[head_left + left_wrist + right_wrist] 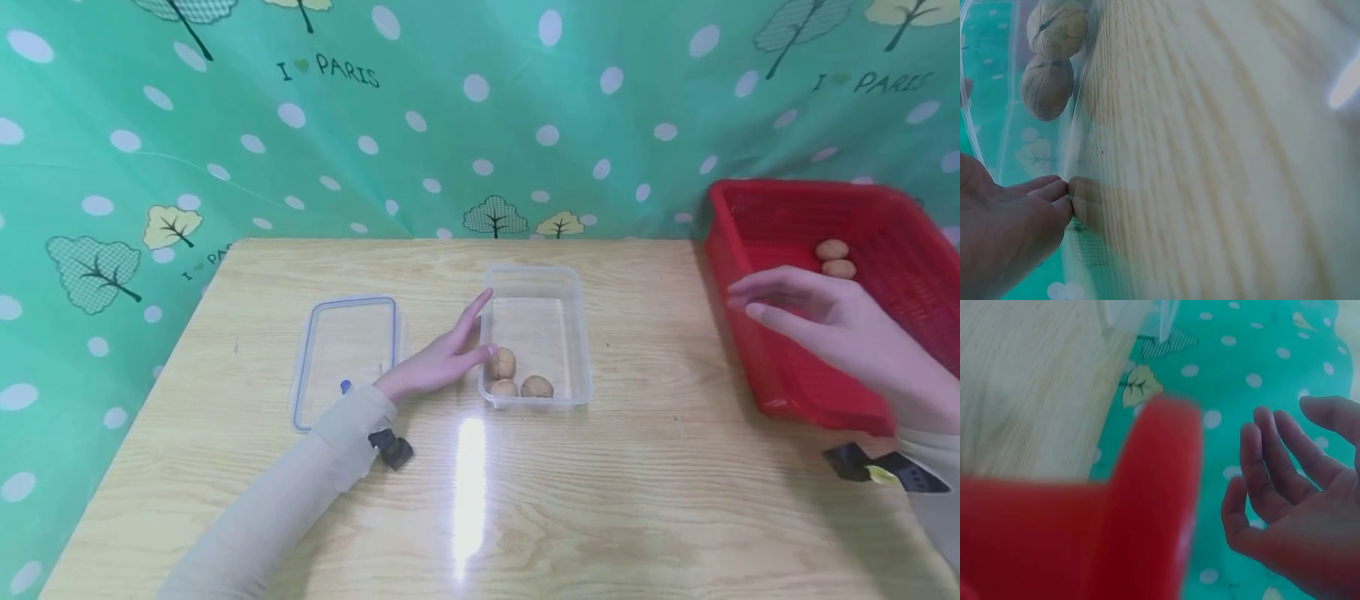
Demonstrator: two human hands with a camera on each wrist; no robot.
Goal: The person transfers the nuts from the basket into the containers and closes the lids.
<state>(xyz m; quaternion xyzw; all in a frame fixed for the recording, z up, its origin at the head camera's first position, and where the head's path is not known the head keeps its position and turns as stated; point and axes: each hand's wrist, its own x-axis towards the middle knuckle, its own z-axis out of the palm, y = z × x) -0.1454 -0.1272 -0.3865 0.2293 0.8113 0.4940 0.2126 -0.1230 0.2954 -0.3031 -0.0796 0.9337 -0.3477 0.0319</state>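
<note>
A clear plastic container (573, 333) stands on the table with several walnuts (537, 387) gathered at its near end. My left hand (442, 358) rests against the container's left side, its thumb at the rim. Through the clear wall, the left wrist view shows two walnuts (1047, 87) above that hand's fingertips. My right hand (832, 321) hovers over the left side of a red basket (738, 333), fingers loosely bent and holding nothing. Two more walnuts (838, 268) lie inside the basket, beyond the right hand.
A clear lid with a blue seal (393, 333) lies flat on the table (637, 500), left of the container. Behind the table hangs a green dotted cloth (420, 167). The basket's red rim (1160, 462) looms close in the right wrist view.
</note>
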